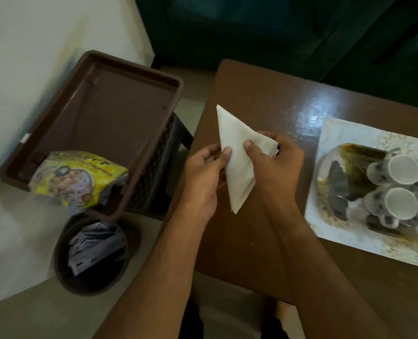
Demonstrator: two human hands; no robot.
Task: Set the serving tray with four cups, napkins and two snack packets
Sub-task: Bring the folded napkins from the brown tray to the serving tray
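Observation:
Both hands hold a white napkin [237, 152] folded into a triangle above the left end of the brown table [264, 94]. My left hand [205, 174] pinches its left edge with the thumb on top. My right hand [274, 160] grips its right corner, where more napkin layers seem stacked. A patterned serving tray [335, 216] lies on the table at the right with several white cups [398, 184] on it, partly cut off by the frame edge. A yellow snack packet [78, 179] rests on the near corner of a brown plastic tray [110, 111] at the left.
The brown plastic tray sits on a dark stool [159, 162] beside the table. A round dark bin [93, 255] with crumpled wrappers stands on the floor below it. A pale wall is at the left, and dark green furniture is behind the table.

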